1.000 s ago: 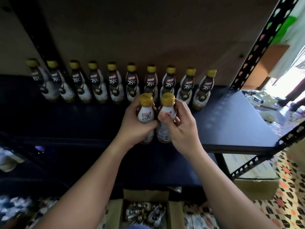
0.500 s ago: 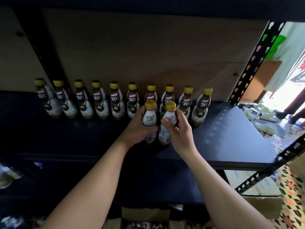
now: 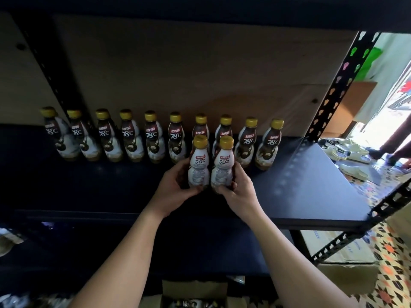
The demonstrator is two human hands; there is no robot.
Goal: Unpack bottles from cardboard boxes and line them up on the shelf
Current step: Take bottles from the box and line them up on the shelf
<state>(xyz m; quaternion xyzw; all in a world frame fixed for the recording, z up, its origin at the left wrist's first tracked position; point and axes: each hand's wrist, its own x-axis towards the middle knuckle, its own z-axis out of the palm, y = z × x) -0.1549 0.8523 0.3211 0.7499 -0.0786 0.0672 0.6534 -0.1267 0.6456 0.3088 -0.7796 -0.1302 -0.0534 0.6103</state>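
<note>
Setting: dark metal rack w/ a dark blue shelf (image 3: pixel 311 185) board at chest level, plain wood panel (image 3: pixel 200 74) as its back wall.
Left hand: left hand (image 3: pixel 172 192) wrapped round the lower body of the left bottle (image 3: pixel 198 164), thumb across the front near the base.
Right hand: right hand (image 3: pixel 241 193) clamped the same way on the right bottle (image 3: pixel 223 165), fingers curled behind it.
Held pair: both upright, side by side, touching or nearly so; bases at the shelf board, can't tell if they rest on it. White-and-brown shrink labels, gold screw caps, waisted shape.
Just beyond hands: back row of bottles (image 3: pixel 153 138), ten in a line along the wood panel, same gold caps & brown labels. Held pair stands directly in front of the 7th & 8th from the left, partly hiding them.
In the way: black slotted upright (image 3: pixel 60 70) crosses in front of the row, far left of the hands.
Right of hands: bare shelf stretch, then perforated corner post (image 3: pixel 338 85); past it a bright doorway & pale shoes (image 3: pixel 353 150) on a patterned floor (image 3: pixel 393 252).
Below arms: open cardboard box (image 3: pixel 195 294) w/ more bottles inside, dim; another closed carton (image 3: pixel 347 274) under the shelf, right of the right forearm.
</note>
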